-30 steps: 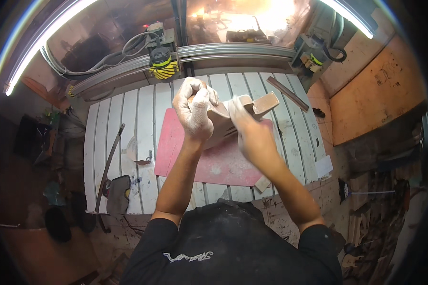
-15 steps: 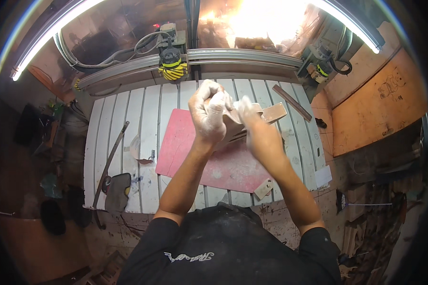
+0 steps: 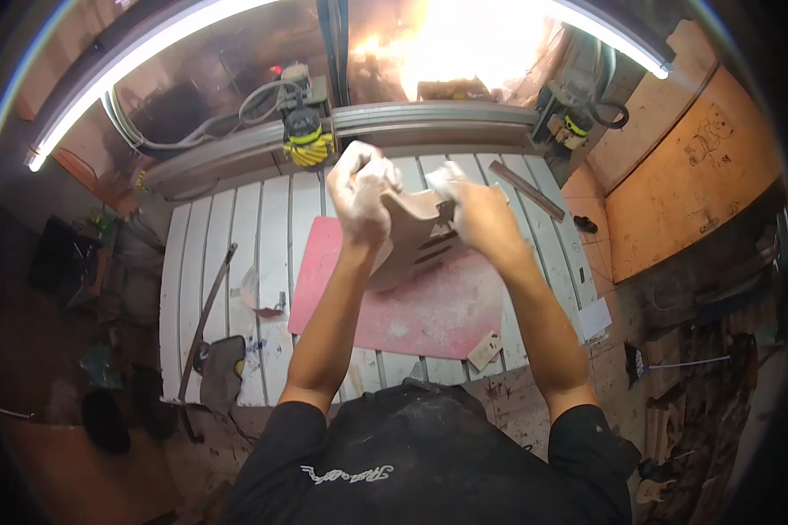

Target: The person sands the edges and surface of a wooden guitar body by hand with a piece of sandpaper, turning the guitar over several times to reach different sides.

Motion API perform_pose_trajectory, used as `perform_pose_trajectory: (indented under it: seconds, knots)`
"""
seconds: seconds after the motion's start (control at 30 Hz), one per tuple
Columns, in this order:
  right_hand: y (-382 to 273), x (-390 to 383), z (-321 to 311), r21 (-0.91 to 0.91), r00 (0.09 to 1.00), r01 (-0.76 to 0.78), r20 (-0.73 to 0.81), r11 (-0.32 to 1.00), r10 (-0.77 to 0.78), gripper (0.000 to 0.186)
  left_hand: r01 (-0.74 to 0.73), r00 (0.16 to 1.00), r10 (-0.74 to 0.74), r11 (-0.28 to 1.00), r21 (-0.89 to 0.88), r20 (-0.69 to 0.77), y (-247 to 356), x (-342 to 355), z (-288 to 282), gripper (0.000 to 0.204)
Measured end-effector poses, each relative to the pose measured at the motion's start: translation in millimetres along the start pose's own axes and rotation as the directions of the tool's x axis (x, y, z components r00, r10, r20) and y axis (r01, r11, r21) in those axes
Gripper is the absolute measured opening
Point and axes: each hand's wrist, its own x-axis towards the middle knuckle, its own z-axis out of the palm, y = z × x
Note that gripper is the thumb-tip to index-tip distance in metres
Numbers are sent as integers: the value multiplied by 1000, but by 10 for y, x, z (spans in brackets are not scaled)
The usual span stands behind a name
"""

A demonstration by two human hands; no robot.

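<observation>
My left hand, white with dust, is closed around the upper left edge of a pale greyish-brown workpiece with a curved top and dark slots in its face. The piece stands tilted over a pink mat on the white slatted table. My right hand is at the piece's upper right, slightly blurred, with curled, dusty fingers against the edge; whether it holds anything besides that is unclear.
A metal rail with two tool heads spans the back. A long dark bar, a dark pouch and a curved offcut lie left. A brown strip, white paper and small beige block lie right.
My right hand has shifted along the piece's upper edge and now covers more of its right end. My left hand keeps its grip, moving slightly right, then back left in the view.
</observation>
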Motion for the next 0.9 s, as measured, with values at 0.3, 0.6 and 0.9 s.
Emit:
perform_pose_trajectory:
  seconds: [0.3, 0.6, 0.9]
  knots:
    - [286, -410, 115, 675, 995, -90, 27, 732, 97, 33, 213, 977, -214, 935, -284, 28, 294, 333, -1078, 18]
    - [-490, -694, 451, 713, 922, -103, -194, 694, 336, 28, 122, 957, -104, 991, 50, -273, 210, -22, -1325, 38]
    - [-869, -633, 250, 639, 967, -28, -177, 769, 183, 25, 402, 900, -288, 840, 366, -328, 216, -446, -1513, 79]
